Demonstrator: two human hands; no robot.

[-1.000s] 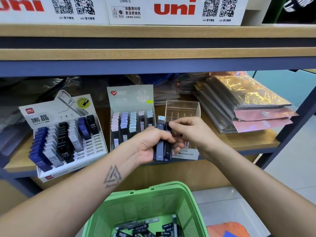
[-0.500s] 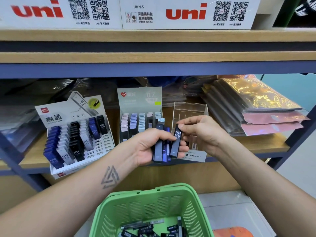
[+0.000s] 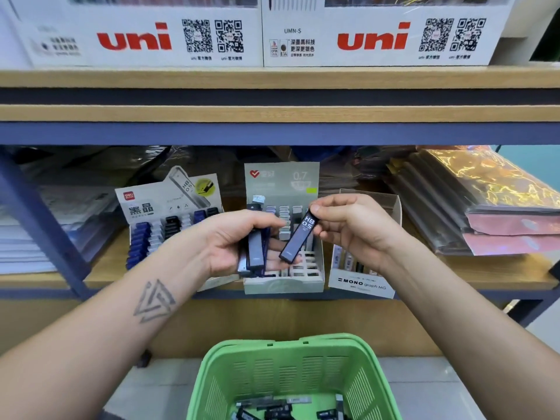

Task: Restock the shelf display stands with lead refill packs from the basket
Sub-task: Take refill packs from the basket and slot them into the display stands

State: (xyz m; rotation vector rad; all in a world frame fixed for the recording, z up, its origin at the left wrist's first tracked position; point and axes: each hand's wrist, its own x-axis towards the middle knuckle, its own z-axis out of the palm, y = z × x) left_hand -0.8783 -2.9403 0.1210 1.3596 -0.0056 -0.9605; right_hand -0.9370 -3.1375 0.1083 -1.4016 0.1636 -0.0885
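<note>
Pinching tilted HB pack (image 3: 300, 236), right hand (image 3: 348, 228); top upper-right.

basket (image 3: 291, 371): bright green, slotted walls
lead refill pack (image 3: 298, 237): dark grey-black, white "HB 0.5" lettering
bundle of packs (image 3: 256, 250): slate grey and navy blue
middle display stand (image 3: 283, 283): pale grey-green, red heart mark
left display stand (image 3: 169, 201): white, blue and black packs in rows
uni boxes (image 3: 375, 40): white, red lettering, black QR codes
foil pouches (image 3: 497, 189): gold crackle pattern and pink
</note>
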